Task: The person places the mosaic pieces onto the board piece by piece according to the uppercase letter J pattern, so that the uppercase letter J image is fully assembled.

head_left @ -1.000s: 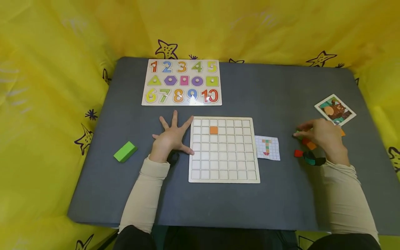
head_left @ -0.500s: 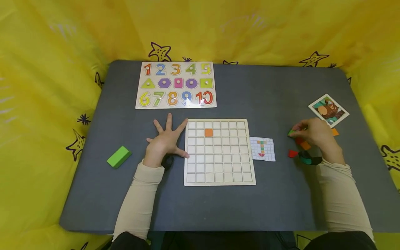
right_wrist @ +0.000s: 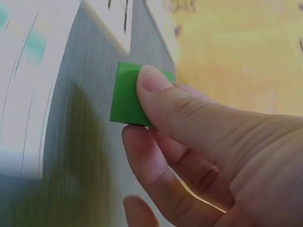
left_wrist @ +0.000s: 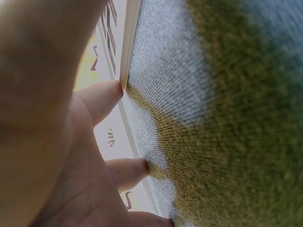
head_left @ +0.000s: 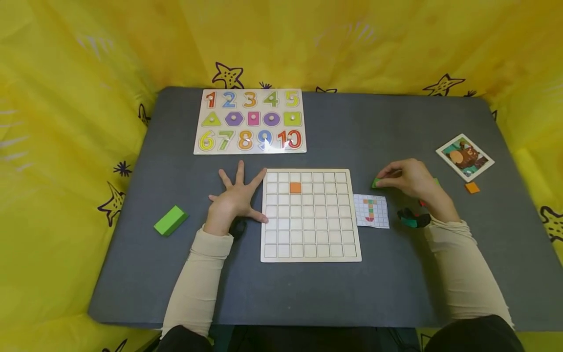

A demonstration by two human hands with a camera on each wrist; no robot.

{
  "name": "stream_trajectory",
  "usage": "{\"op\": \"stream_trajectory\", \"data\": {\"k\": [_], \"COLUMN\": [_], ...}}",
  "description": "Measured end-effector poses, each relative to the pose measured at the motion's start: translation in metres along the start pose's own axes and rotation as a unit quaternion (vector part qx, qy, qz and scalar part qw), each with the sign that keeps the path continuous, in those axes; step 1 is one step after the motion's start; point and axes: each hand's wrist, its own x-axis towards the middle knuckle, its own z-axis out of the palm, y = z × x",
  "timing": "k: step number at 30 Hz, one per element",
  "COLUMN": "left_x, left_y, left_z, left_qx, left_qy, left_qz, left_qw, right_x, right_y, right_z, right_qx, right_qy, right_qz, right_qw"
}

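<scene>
Between thumb and fingers my right hand (head_left: 411, 180) pinches a green square tile (right_wrist: 127, 94), just right of the grid board in the head view. The wooden grid board (head_left: 311, 256) lies mid-table, with one orange square tile (head_left: 295, 187) in its second row. My left hand (head_left: 233, 204) lies with fingers spread at the board's left edge; thumb and index fingertips are right at the rim. A paper pattern card (head_left: 380, 211) sits against the board's right side, showing a small figure of coloured cells.
A number and shape puzzle (head_left: 249, 122) lies behind the board. Left stands a green block (head_left: 170, 221). At right are a bear picture (head_left: 465, 157) and an orange tile (head_left: 472, 187). Under the right wrist are red and green pieces, partly hidden, and a black-and-teal wrist device (head_left: 413, 219).
My right hand has moved left from the pile of loose tiles toward the board, carrying the green tile. The left hand stays spread at the board's edge.
</scene>
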Motion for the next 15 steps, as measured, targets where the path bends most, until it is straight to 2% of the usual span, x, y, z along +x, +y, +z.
{"op": "stream_trajectory", "data": {"k": [9, 15], "left_x": [-0.001, -0.002], "left_y": [0.002, 0.001], "left_z": [0.0, 0.0], "left_qx": [0.004, 0.003], "left_qy": [-0.003, -0.002], "left_qz": [0.0, -0.003], "left_qw": [1.0, 1.0], "right_x": [0.033, 0.051], "right_y": [-0.054, -0.086], "right_z": [0.038, 0.067], "right_qx": [0.045, 0.052], "right_qy": [-0.06, -0.08], "right_qz": [-0.036, -0.058], "right_qw": [0.9966, 0.9937]}}
